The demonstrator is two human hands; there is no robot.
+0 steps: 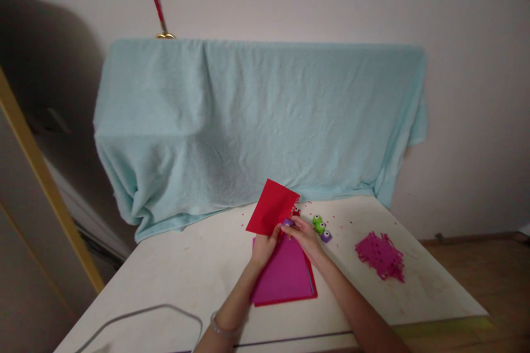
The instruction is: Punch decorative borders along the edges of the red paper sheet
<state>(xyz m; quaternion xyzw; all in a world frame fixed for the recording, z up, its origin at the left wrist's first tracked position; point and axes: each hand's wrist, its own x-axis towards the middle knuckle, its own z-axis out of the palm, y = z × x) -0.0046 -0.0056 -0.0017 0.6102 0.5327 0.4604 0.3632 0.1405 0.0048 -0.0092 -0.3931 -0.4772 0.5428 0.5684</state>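
My left hand (265,247) grips the lower edge of a red paper sheet (273,207), held tilted above the table. In my right hand (305,236) is a small purple paper punch (287,222), its fingers closed around it at the sheet's right edge. Small holes run along that edge. Beneath both hands lies a stack of magenta and red paper (281,276). Right of my right hand stand a green paper punch (318,224) and another purple punch (326,236). A red punch (296,212) is partly hidden behind my fingers.
Magenta paper with many punched holes (381,255) lies at the right of the white table (199,270). Tiny red bits are scattered near the back. A light blue cloth (265,121) hangs behind. A grey curved wire (161,305) crosses the front left.
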